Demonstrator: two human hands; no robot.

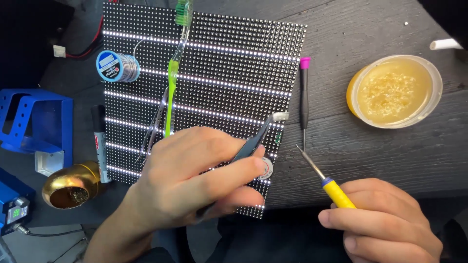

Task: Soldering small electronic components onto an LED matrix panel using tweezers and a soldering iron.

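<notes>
Two hands work over a lit LED panel (204, 92) near the desk's front edge, left hand (195, 180) pinching tweezers (253, 143), right hand (390, 229) gripping a soldering iron (326, 182), tips not yet touching.

So the tweezers (253, 143) are dark metal, slim, angled up and to the right, pinched in the left hand (195, 178) with the tip sitting on a little silvery part just over the LED panel (219, 73). That panel is a black square grid of tiny dots, lying flat on the worktop, with several rows lit up white. The soldering iron (324, 180) has a yellow and blue grip, thin metal tip pointing up-left, held in the right hand (385, 219) just off the panel's right edge.
</notes>
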